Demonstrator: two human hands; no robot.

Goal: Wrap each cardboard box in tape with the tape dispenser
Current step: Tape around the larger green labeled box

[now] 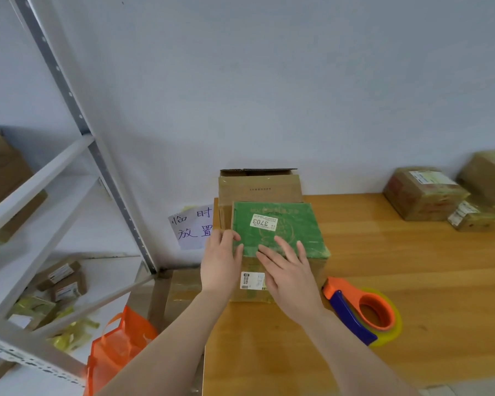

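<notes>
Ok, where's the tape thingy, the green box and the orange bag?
tape dispenser (347, 314): head view, blue handle.
green box (297, 224): head view, top face.
orange bag (117, 347): head view, front side.

One wide-angle camera rode on the person's head — the only view. It looked forward and down across the honey-coloured wooden tabletop (383, 267) toward the plain pale wall (269, 81), near enough that the left hand (220, 261) and right hand (292, 278) sat mid-frame. The white metal shelving rack (40, 181) bowed at the left edge.
</notes>
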